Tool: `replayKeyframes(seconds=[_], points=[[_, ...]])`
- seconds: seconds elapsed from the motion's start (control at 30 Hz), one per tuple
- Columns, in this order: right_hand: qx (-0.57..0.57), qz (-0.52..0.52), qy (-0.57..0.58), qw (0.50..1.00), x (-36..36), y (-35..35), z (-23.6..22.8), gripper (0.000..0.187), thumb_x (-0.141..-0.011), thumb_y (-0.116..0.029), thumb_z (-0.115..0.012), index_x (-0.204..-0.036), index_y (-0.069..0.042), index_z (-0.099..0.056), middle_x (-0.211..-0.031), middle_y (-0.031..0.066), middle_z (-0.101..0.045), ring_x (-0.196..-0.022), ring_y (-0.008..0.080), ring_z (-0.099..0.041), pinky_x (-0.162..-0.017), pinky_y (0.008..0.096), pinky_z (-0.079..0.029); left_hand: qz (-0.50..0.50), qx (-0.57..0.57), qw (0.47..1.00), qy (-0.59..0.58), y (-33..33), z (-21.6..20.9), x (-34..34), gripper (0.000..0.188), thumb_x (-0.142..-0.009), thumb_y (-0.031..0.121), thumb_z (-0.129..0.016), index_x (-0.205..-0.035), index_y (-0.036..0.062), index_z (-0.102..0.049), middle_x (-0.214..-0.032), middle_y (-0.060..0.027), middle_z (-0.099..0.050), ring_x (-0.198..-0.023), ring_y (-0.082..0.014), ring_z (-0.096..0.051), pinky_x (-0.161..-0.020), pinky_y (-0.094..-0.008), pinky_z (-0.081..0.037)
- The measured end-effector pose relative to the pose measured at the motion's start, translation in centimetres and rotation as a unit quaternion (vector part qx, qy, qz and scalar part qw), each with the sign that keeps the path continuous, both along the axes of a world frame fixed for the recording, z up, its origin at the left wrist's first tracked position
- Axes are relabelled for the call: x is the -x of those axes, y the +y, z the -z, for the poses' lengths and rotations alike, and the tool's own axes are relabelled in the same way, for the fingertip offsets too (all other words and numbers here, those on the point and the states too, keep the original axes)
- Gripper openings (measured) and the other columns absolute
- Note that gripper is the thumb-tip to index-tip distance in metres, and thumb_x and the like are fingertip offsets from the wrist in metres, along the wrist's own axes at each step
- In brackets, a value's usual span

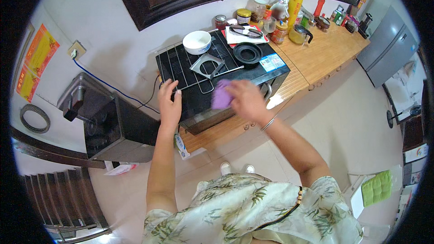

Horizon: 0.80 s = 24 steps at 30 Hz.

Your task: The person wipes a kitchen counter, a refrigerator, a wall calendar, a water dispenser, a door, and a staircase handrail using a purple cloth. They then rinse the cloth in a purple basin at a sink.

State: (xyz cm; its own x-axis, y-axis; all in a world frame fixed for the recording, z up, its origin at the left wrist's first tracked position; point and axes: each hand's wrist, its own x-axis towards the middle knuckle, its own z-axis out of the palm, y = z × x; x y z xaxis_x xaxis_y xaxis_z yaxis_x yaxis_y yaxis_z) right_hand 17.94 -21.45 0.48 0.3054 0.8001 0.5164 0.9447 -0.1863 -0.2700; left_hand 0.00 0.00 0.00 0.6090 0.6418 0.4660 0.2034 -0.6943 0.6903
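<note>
My right hand (248,101) grips a purple cloth (221,95) over the front part of a black countertop oven (191,100). My left hand (169,101), fingers stretched and a little apart, is at the oven's left front corner, holding nothing. I cannot tell whether it touches the oven. On the oven top lies a wire rack (172,65) with a white bowl (196,43) on its far part. A square metal plate with a round hole (197,66), a dark-handled tool (217,69) and a round black dish (247,53) are beyond the cloth.
Sunglasses (246,31) lie on papers at the oven's back right. Jars, a tall yellow container (295,9) and a glass pitcher (298,35) line the wooden cabinet (325,56). A dark boxy appliance (122,129) stands at left, near a blue cord (108,84). A grey fridge (389,47) is at right.
</note>
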Motion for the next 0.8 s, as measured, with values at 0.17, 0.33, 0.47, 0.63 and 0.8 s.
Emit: replayKeyframes(seconds=[0.17, 0.33, 0.47, 0.63, 0.8], points=[[-0.019, 0.140, -0.069, 0.988, -7.7, -5.6, 0.1, 0.031, -0.072, -0.015, -0.059, -0.102, -0.008, -0.066, -0.106, 0.0139, -0.061, -0.095, 0.0346, -0.057, -0.082, 0.0455, -0.046, -0.121, -0.059, 0.991, -0.008, -1.2, 1.9, 0.4, 0.034, -0.086, 0.010, -0.057, -0.120, 0.0071, -0.058, -0.131, -0.0179, -0.048, -0.123, -0.0329, -0.043, -0.105, -0.0415, -0.032], [-0.032, 0.019, -0.042, 0.998, 1.2, -1.1, 1.0, 0.036, -0.065, -0.010, -0.063, -0.101, -0.008, -0.061, -0.109, 0.0119, -0.057, -0.099, 0.0320, -0.053, -0.083, 0.0456, -0.042, -0.105, 0.081, 0.991, -0.033, 2.7, 3.1, 1.5, 0.028, -0.083, 0.008, -0.060, -0.111, 0.0036, -0.064, -0.103, -0.0147, -0.062, -0.096, -0.0242, -0.059, -0.087, -0.0328, -0.045], [-0.027, -0.038, 0.007, 0.999, 3.0, -0.6, 0.3, 0.033, -0.069, -0.012, -0.061, -0.101, -0.007, -0.063, -0.109, 0.0140, -0.059, -0.100, 0.0328, -0.055, -0.086, 0.0456, -0.044, -0.098, 0.041, 0.994, -0.025, 2.7, 3.0, 1.0, 0.022, -0.081, 0.005, -0.062, -0.103, 0.0016, -0.066, -0.088, -0.0106, -0.062, -0.080, -0.0197, -0.060, -0.076, -0.0301, -0.047], [-0.038, 0.094, -0.003, 0.995, -3.8, -4.0, -0.6, 0.028, -0.072, -0.010, -0.056, -0.098, -0.009, -0.066, -0.105, 0.0148, -0.061, -0.094, 0.0349, -0.055, -0.081, 0.0464, -0.045, -0.063, 0.024, 0.997, -0.038, 2.6, 2.1, 1.4, 0.014, -0.080, 0.004, -0.063, -0.093, -0.0001, -0.066, -0.084, -0.0100, -0.061, -0.076, -0.0198, -0.059, -0.072, -0.0307, -0.047], [-0.004, -0.054, -0.020, 0.998, 5.5, -0.1, 0.4, 0.029, -0.070, -0.012, -0.062, -0.099, -0.008, -0.059, -0.103, 0.0117, -0.057, -0.094, 0.0314, -0.053, -0.079, 0.0438, -0.043, -0.002, 0.043, 0.999, 0.016, 2.6, 0.5, 1.5, 0.012, -0.080, 0.006, -0.064, -0.090, -0.0008, -0.065, -0.082, -0.0109, -0.061, -0.075, -0.0215, -0.060, -0.070, -0.0313, -0.047]])
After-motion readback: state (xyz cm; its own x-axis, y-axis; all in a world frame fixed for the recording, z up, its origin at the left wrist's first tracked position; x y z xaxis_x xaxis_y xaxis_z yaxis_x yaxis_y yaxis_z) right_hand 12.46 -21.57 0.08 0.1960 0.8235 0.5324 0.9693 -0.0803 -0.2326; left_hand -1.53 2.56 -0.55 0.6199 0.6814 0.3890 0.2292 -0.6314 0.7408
